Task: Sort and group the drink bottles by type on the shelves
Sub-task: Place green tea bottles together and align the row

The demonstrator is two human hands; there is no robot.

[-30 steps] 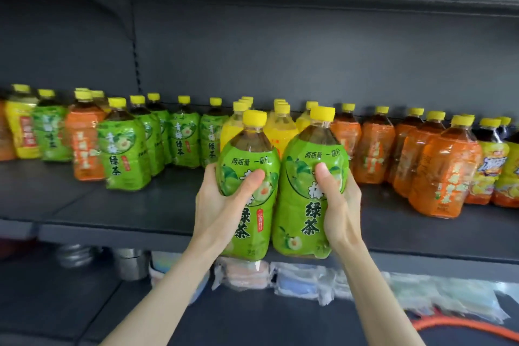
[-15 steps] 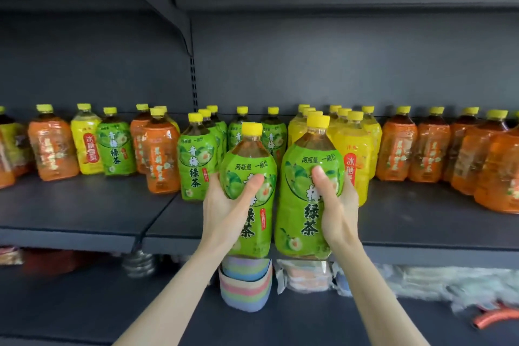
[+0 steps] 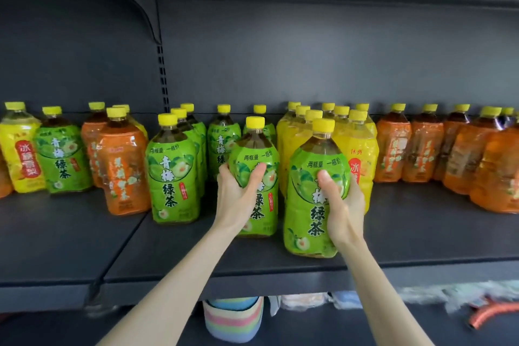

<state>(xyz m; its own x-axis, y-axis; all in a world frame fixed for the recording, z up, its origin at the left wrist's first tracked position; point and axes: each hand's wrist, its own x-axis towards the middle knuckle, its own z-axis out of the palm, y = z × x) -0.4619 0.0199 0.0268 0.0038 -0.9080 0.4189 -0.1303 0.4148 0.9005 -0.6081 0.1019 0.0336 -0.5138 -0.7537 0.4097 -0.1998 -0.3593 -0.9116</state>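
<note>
Now | shelf point(image 3: 421, 236): orange bottles point(image 3: 393, 152), yellow bottles point(image 3: 356, 146), green bottles point(image 3: 172, 177) standing along back | left green bottle point(image 3: 261, 149), right green bottle point(image 3: 306, 205) upright nearer front edge, side by side, apart | left hand point(image 3: 236, 199), fingers curled round left green bottle | right hand point(image 3: 344, 205), fingers curled round right green bottle

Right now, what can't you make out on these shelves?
- Head view: the left hand and right hand cover label text on the left green bottle and right green bottle.
- Rear yellow bottles hide behind front ones; count unclear.
- Orange bottles are cut off by the right edge.
- Lower-shelf packets are blurred, partly behind the shelf.
</note>
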